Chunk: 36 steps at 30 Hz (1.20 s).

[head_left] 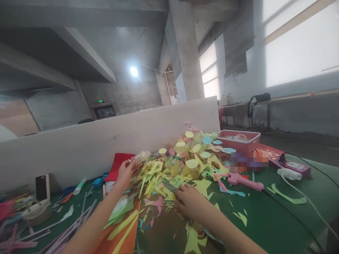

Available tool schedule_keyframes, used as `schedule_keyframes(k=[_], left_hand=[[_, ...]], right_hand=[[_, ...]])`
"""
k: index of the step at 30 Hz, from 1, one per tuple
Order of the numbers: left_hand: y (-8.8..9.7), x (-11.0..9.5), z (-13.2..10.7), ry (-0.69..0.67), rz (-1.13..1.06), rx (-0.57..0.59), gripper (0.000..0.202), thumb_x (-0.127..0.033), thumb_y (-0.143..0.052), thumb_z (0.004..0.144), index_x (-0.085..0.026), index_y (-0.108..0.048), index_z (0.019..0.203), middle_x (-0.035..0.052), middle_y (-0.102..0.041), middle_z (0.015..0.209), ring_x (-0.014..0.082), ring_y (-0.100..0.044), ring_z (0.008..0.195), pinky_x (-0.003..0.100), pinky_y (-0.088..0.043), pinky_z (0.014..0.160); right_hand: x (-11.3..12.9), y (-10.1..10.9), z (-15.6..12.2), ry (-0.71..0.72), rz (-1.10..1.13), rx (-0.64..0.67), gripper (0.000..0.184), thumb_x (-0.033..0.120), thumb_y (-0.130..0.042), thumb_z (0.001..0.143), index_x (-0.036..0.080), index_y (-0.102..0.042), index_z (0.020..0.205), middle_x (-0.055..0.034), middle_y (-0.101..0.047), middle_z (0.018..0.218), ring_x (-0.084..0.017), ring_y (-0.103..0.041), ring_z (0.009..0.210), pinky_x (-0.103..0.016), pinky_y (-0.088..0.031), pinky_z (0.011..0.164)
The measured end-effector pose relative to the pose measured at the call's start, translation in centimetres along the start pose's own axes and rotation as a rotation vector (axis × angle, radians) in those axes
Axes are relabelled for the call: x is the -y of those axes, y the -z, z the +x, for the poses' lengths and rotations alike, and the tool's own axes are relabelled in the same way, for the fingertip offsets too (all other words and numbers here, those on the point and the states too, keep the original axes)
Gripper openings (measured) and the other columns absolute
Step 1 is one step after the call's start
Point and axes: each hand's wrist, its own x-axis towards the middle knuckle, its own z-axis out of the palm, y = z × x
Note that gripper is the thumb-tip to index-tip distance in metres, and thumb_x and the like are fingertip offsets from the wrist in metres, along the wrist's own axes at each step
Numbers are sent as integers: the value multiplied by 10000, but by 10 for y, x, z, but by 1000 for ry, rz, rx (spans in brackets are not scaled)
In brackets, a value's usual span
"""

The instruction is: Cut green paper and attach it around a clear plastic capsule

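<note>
My left hand (126,173) is closed round the near end of a clear ribbed plastic bottle (142,157), which lies on its side against a red sheet (119,166). My right hand (187,199) is curled over what look like scissors (168,186). Their grey blades point away to the left, and the handles are mostly hidden under my fingers. Around both hands lies a heap of yellow and green paper scraps (152,173). Behind it stand several clear cups or bottle pieces topped with coloured paper discs (191,163).
A pink glue gun (245,181) lies to the right, its black cable trailing forward. Beyond it are a pink bin (239,140) and a white plug adapter (290,173). At left, a phone (42,188) leans upright near a pale roll (37,213) and purple sticks (71,225). A white partition (79,151) borders the table.
</note>
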Motion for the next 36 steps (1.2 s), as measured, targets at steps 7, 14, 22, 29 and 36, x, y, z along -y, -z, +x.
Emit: schedule_keyframes(k=[7,14,22,29,36], left_hand=[[-30,7,-60,-121,254,214,394,-538,-690,602,-210,-472,619,-47,-483,616,151,-501,640,279,-408,655],[-29,6,-72,-228,425,226,351,-486,-615,699,-227,-401,597,-59,-428,583,146,-418,580,264,-322,600],[-11,-29,-63,-323,464,124,348,-542,-514,837,-221,-467,712,-34,-503,672,159,-492,677,258,-385,666],[-17,-65,-113,-388,428,297,347,-513,-486,909,-201,-610,823,9,-640,783,171,-601,759,276,-472,728],[-23,-43,-156,-983,530,461,137,-256,-557,926,-272,-693,911,43,-642,1066,188,-553,1069,325,-476,921]], right_hand=[[-3,-3,8,-3,74,-88,272,246,-430,977,184,-692,940,-78,-672,965,-238,-601,942,-340,-437,827],[-2,-6,11,40,74,-180,256,196,-438,974,189,-685,904,-56,-675,898,-209,-601,902,-315,-438,808],[2,0,11,22,64,-247,258,165,-463,962,187,-666,805,-51,-677,831,-209,-622,847,-311,-463,757],[5,0,11,-12,278,-443,318,271,-529,942,181,-539,1246,-119,-619,1193,-282,-576,1108,-414,-484,910],[2,-12,15,23,355,-356,617,303,-657,850,166,-401,1393,-151,-569,1273,-316,-510,1214,-478,-421,1015]])
